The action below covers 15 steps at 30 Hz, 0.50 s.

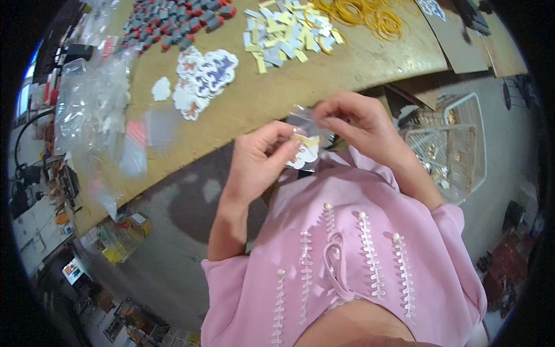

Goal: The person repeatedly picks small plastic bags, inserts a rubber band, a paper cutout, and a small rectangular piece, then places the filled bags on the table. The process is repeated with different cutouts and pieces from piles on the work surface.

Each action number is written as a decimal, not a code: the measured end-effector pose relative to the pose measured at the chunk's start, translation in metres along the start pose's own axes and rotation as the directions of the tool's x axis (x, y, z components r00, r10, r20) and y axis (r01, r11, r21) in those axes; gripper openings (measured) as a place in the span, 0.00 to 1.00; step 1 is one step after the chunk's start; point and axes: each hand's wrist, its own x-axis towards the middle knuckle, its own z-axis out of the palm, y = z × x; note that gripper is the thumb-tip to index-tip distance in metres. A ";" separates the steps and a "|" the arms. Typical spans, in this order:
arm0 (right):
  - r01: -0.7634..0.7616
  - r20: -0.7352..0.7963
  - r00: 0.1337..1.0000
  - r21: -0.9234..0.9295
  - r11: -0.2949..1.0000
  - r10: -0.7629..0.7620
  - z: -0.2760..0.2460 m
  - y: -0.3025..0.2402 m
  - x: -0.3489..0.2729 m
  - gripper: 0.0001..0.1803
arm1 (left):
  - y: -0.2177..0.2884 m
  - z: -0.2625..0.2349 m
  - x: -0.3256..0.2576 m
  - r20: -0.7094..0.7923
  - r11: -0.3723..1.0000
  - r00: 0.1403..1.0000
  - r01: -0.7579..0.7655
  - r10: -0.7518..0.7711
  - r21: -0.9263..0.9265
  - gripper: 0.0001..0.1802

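In front of my lap, a small clear plastic bag [300,119] hangs just off the table's near edge. My left hand [259,155] pinches it between thumb and fingers. Inside the bag, or pressed against it, is a white cloud-edged cutout [307,155] with a pale yellow strip [310,140] near its upper part; I cannot tell which. The fingers of my right hand [361,120] are closed at the bag's upper right edge, slightly blurred.
On the table [231,118] lie printed cutouts [205,78], grey-and-red pieces [173,23], yellow and white strips [286,34] and yellow rings [370,14]. Clear bags [95,95] cover its left side. A white plastic basket [477,139] holding small items stands to my right.
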 end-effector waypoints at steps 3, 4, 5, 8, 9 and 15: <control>0.195 0.033 0.981 -0.156 0.968 -0.192 -0.010 -0.010 -0.002 0.07 | 0.026 -0.012 0.001 0.136 0.941 0.985 -0.140 0.102 0.307 0.08; 0.289 0.047 0.957 -0.217 0.932 -0.286 -0.013 -0.014 -0.003 0.07 | 0.036 -0.018 0.004 0.099 0.907 0.982 -0.185 0.159 0.377 0.08; 0.323 0.038 0.946 -0.196 0.926 -0.322 -0.013 -0.016 -0.004 0.09 | 0.046 -0.025 0.009 0.070 0.866 0.974 -0.226 0.218 0.447 0.08; 0.306 -0.024 0.945 -0.290 0.907 -0.326 -0.013 -0.017 -0.008 0.11 | 0.072 -0.051 0.043 -0.113 0.736 0.925 -0.210 0.363 0.643 0.08; 0.325 -0.020 0.937 -0.322 0.889 -0.350 -0.012 -0.014 -0.008 0.12 | 0.076 -0.058 0.061 -0.184 0.675 0.863 -0.217 0.470 0.705 0.10; 0.359 -0.036 0.921 -0.313 0.879 -0.389 -0.005 0.003 -0.011 0.12 | 0.058 -0.115 0.157 -0.054 0.245 0.668 -0.195 0.742 0.950 0.10</control>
